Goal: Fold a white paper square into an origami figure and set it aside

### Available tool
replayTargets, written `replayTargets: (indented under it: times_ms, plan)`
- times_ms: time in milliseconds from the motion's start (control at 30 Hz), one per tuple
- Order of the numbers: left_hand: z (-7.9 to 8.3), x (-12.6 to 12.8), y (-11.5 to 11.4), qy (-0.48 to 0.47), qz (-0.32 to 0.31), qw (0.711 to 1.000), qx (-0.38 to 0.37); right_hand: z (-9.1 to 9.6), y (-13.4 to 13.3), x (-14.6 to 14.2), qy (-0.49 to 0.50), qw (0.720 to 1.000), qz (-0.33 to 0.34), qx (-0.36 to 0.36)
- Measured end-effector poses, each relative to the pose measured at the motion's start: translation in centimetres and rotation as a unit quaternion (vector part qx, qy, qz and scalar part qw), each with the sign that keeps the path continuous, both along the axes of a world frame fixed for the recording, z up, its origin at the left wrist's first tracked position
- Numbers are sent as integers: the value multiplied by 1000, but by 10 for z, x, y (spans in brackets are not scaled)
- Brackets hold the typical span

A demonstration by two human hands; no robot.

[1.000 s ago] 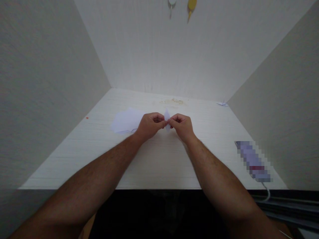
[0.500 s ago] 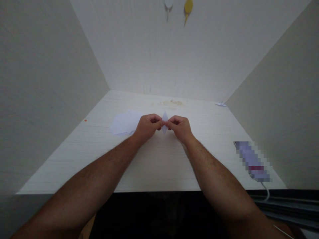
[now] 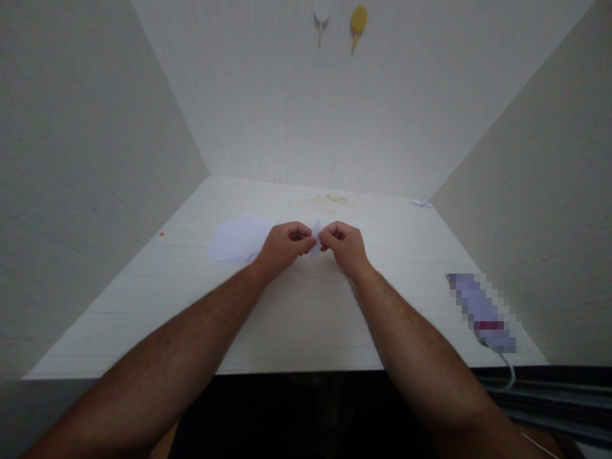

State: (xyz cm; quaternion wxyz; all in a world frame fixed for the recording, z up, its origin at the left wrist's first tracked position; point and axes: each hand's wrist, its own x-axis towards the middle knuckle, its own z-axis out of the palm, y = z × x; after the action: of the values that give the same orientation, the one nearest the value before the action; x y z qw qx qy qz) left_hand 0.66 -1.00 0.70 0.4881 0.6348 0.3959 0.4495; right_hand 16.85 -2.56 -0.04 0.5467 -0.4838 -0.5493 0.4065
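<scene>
A small piece of white folded paper (image 3: 316,227), narrow and pointed at its top, is pinched between my two hands above the desk. My left hand (image 3: 289,243) grips its left side between thumb and fingers. From the right, my right hand (image 3: 343,243) pinches the opposite side, its fingertips close to those of the left. The fingers cover the paper's middle, so its folds cannot be made out. Beside my left hand lie white paper sheets (image 3: 239,237), partly hidden behind the wrist.
A blurred-out flat device (image 3: 480,312) with a white cable (image 3: 510,370) lies at the desk's right edge. White paper (image 3: 421,203) sits in the back right corner, an orange speck (image 3: 161,234) at left. White (image 3: 322,11) and yellow (image 3: 359,20) hooks hang on the back wall.
The folded paper has tilted slightly, its top tip leaning right. Both hands keep their pinch and have barely moved. The whole view has shifted slightly.
</scene>
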Motion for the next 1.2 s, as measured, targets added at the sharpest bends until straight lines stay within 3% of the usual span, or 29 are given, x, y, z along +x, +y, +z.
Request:
replayTargets:
  times_ms: [167,400,833,1200]
  plan:
    - [-2,1,1,-42,14,999,-5,-1,0,-3,9,1000,-10,7]
    - [-1,2,1,-29,66,997,28,-3,0,-8,21,999,-2,36]
    - [-3,1,2,-73,18,997,18,-4,4,-2,39,998,40,9]
    - [-2,0,3,-73,14,997,7,-1,3,-1,54,995,79,16]
